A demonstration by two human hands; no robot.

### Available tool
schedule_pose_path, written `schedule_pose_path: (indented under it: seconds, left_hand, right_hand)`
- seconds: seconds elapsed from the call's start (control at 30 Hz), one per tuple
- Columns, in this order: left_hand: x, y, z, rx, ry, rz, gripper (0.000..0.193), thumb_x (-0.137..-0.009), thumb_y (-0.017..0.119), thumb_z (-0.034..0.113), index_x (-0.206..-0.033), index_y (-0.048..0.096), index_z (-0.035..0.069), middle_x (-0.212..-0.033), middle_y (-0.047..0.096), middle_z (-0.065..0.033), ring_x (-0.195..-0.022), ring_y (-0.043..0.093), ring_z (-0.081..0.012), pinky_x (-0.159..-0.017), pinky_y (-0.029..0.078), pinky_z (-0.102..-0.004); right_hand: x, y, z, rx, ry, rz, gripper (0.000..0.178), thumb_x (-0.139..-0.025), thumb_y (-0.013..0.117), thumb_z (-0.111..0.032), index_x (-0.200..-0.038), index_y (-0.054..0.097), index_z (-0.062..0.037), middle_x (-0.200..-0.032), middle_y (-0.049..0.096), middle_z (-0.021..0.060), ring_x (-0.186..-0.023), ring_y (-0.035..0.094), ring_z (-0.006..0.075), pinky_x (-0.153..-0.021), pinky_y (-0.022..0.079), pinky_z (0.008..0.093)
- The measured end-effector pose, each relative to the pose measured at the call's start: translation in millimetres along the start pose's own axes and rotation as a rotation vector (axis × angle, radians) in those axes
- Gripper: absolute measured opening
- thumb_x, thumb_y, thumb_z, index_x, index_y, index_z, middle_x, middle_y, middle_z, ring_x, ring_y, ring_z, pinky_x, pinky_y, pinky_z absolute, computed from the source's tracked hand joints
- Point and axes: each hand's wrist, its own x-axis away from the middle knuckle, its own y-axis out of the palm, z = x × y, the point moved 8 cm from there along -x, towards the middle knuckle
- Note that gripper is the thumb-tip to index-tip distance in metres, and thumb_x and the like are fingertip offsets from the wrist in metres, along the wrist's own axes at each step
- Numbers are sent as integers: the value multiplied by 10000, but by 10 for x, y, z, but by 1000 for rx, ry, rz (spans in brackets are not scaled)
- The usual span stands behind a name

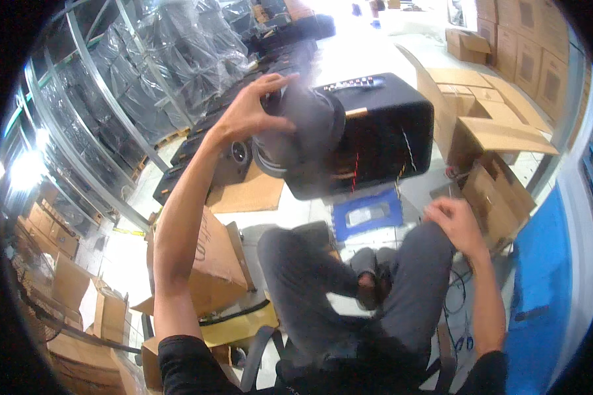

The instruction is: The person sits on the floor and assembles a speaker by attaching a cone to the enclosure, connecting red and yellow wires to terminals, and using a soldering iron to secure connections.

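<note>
Cropped shirt point(356, 365) fills 6 o'clock, left hand point(254, 112) grasps a blurred round part point(310, 125) at 12, and right hand point(458, 225) at 3 has unclear grip.

a warehouse-like workshop with stacked cartons point(526, 52) and plastic-wrapped goods point(194, 56)

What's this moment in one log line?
left hand: gripping black speaker driver | right hand: loosely curled near knee | black speaker cabinet: red wire showing

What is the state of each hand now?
Left hand: holding a dark round part, blurred.
Right hand: curled near the knee, nothing visibly held; whether fully closed, unclear.
</note>
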Motion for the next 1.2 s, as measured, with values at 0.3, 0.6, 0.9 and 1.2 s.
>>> schedule_pose_path:
  seconds: [0.3, 0.6, 0.9, 1.2]
  left_hand:
    - [-993, 259, -440, 81, 28, -309, 1068, -473, 889, 273, -1477, 545, 161, -1517, 471, -117, -1413, 427, -292, -1221, 271, -419]
    - [-1556, 414, -892, 138, 46, -447, 1086, -477, 898, 381, -1455, 548, 65, -1554, 452, -130, -1474, 361, -299, -1238, 226, -442]
    - [-1507, 477, -1076, 132, 99, -417, 1094, -513, 875, 478, -1457, 536, 40, -1550, 430, -180, -1442, 404, -321, -1211, 260, -451]
    - [-1303, 366, -949, -24, -403, -12, 1027, -813, 591, 740, -1586, 317, 121, -1549, 405, -274, -1423, 418, -411, -1187, 315, -481]
  right_hand:
    - [-199, -361, 518, 53, 275, -215, 267, -886, 726, -225, -957, 743, 32, -858, 750, 138, -795, 702, 164, -771, 544, 335]
    - [-38, -642, 1047, 1, 533, -257, 274, -843, 764, -228, -984, 758, 7, -815, 742, 120, -728, 665, 128, -702, 523, 299]
    - [-158, -699, 1193, 14, 542, -289, 203, -807, 765, -155, -938, 769, 1, -813, 758, 97, -684, 654, 136, -681, 525, 296]
    - [-129, -722, 1226, -1, 558, -143, 188, -815, 752, -128, -925, 753, 24, -799, 751, 110, -693, 666, 147, -691, 527, 292]
